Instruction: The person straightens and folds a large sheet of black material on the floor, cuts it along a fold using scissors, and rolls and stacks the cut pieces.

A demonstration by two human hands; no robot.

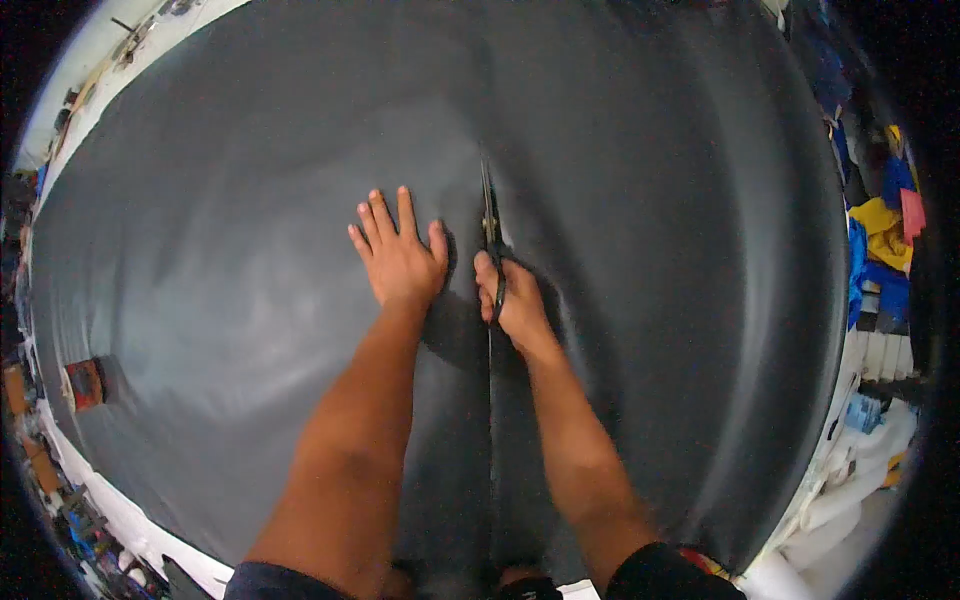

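A wide sheet of dark grey, slightly shiny material (640, 200) spreads over the work surface. My right hand (520, 300) grips a pair of black-handled scissors (489, 215), whose blades point away from me along the sheet. Behind the scissors, a straight cut line (490, 400) runs back toward my body. My left hand (402, 262) lies flat on the sheet to the left of the blades, fingers spread, holding nothing.
A small red and dark box (85, 385) sits on the sheet at the far left. Yellow, blue and pink cloth pieces (885, 230) are heaped beyond the right edge. White rolls (845, 500) lie at the lower right. Assorted small items (85, 530) line the lower left.
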